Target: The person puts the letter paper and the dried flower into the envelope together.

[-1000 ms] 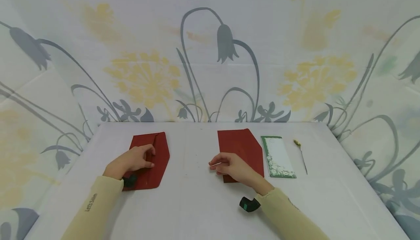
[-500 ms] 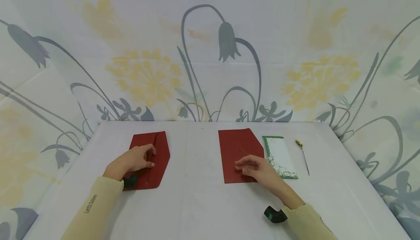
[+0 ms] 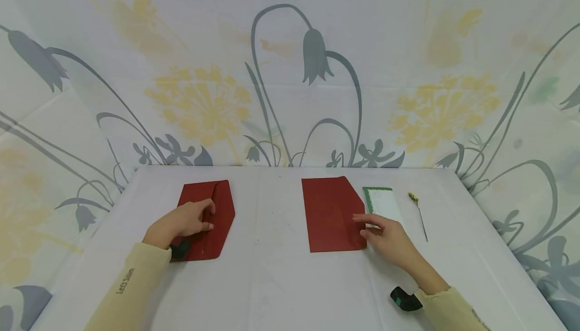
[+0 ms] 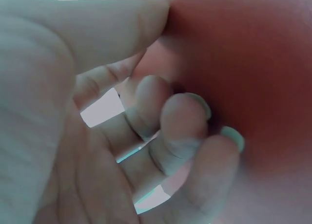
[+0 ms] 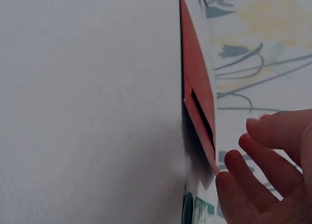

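Observation:
My left hand (image 3: 186, 220) rests on the left red envelope (image 3: 224, 220), whose flap spreads to the right. Its fingers are loosely bent, and in the left wrist view the fingertips (image 4: 185, 119) lie against the red paper. Over on the other side, my right hand (image 3: 391, 240) hovers with relaxed fingers at the right edge of the second red envelope (image 3: 331, 215). In the right wrist view that envelope (image 5: 197, 68) appears nearly edge-on, with the fingers beside its lower end and nothing between them. This hand covers the lower part of a green-bordered white card (image 3: 382, 202).
A thin-stemmed yellow flower (image 3: 419, 215) lies at the far right of the white table (image 3: 272, 280). Flower-printed cloth (image 3: 281, 89) stands behind and at both sides. A small black device (image 3: 405, 300) shows by my right wrist.
My right hand has moved right, from the left edge of the second envelope to its right edge and over the card. My left hand has stayed in place.

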Action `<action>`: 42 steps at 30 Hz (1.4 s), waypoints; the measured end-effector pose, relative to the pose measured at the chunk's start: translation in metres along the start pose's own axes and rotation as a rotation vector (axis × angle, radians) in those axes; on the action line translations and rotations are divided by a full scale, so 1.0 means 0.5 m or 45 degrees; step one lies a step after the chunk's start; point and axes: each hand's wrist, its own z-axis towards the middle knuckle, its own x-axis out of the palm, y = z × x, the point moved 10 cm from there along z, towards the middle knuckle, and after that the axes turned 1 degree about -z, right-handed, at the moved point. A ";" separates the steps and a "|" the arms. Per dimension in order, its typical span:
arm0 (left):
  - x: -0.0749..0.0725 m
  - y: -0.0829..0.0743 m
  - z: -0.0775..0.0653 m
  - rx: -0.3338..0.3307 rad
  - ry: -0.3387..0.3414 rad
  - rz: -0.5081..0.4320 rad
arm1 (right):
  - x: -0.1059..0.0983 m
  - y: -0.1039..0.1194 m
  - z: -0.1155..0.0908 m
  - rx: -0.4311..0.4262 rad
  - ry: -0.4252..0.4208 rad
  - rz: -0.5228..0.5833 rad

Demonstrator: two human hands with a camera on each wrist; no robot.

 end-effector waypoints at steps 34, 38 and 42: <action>-0.061 -0.147 -0.041 0.235 -0.286 0.316 | 0.100 0.045 -0.028 -0.215 0.603 -0.716; -0.046 -0.190 -0.035 0.316 -0.278 0.230 | 0.103 0.044 -0.032 -0.236 0.600 -0.701; -0.017 -0.233 -0.016 0.421 -0.237 0.105 | 0.100 0.037 -0.037 -0.221 0.591 -0.711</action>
